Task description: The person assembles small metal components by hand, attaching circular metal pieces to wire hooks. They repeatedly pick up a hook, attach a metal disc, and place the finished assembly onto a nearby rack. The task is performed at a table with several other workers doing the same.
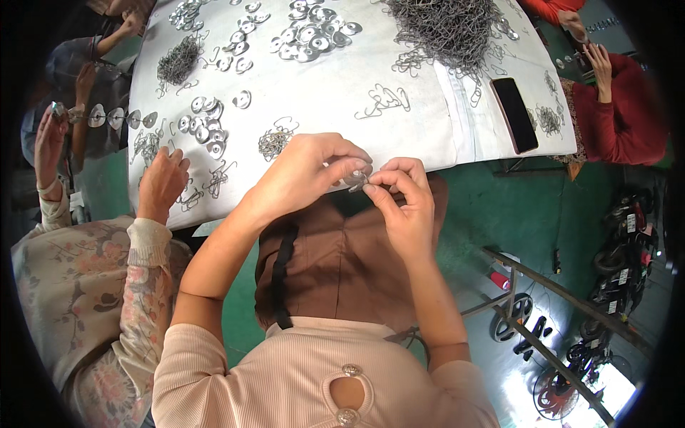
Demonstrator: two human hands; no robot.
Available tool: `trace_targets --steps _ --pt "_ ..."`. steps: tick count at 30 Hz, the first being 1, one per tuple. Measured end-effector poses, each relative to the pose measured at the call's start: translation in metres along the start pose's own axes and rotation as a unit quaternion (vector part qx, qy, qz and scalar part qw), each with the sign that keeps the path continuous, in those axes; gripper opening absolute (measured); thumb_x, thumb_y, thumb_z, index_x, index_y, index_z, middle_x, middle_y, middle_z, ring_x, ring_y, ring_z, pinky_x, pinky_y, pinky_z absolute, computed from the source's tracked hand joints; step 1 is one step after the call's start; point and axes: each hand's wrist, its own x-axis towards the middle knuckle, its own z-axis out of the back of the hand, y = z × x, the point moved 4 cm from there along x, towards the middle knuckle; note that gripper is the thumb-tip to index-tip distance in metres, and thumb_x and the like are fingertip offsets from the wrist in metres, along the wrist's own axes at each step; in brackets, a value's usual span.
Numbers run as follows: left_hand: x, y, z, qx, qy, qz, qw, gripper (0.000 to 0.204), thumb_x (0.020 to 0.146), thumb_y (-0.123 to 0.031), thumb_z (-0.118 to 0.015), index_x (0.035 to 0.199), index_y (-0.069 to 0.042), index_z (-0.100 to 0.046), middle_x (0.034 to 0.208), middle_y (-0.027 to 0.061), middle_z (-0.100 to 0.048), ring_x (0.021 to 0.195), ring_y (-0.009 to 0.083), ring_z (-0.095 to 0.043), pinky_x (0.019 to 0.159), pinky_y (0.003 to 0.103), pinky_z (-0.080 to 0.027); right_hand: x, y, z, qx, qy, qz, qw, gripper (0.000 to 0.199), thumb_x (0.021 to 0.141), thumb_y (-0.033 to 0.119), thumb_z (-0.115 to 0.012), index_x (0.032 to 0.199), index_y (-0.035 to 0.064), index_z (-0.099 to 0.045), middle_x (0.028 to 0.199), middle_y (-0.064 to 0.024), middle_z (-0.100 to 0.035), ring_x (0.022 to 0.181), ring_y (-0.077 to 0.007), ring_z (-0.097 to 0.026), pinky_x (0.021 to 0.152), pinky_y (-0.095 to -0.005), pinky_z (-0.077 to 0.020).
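Note:
My left hand (314,167) and my right hand (401,191) meet at the near edge of a white-covered table (321,100). Both pinch one small metal disc with a wire hook (359,178) between thumbs and fingertips. The piece is mostly hidden by my fingers. A small heap of wire hooks (274,141) lies just beyond my left hand. A bent wire hook cluster (384,100) lies farther out on the cloth.
A big pile of wire hooks (449,28) and a spread of metal discs (310,34) sit at the far side. A black phone (515,114) lies at the right. A person on my left rests a hand (161,182) on the table; another sits at the right (614,107).

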Motion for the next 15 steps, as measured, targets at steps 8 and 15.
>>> trace_targets --steps 8,15 --pt "-0.006 -0.013 -0.014 0.045 0.017 -0.026 0.998 0.022 0.084 -0.002 -0.062 0.106 -0.001 -0.066 0.087 0.0110 -0.063 0.074 0.0197 -0.064 0.066 0.030 -0.053 -0.003 -0.011 0.004 -0.037 -0.005 0.010 0.999 0.011 0.075 0.007 -0.072 0.082 0.0027 -0.066 0.094 -0.0067 -0.052 0.090 -0.0225 -0.055 0.079 -0.0346 -0.0454" --pt "-0.023 -0.008 -0.019 0.075 -0.006 0.014 0.997 0.029 0.079 0.004 -0.062 0.107 -0.002 -0.066 0.084 0.0112 -0.060 0.072 0.0216 -0.062 0.066 0.031 -0.053 0.050 -0.008 0.024 -0.182 0.116 0.022 0.976 0.022 0.078 0.013 -0.067 0.097 0.0027 -0.063 0.090 -0.0118 -0.062 0.080 -0.0246 -0.061 0.073 -0.0362 -0.0477"
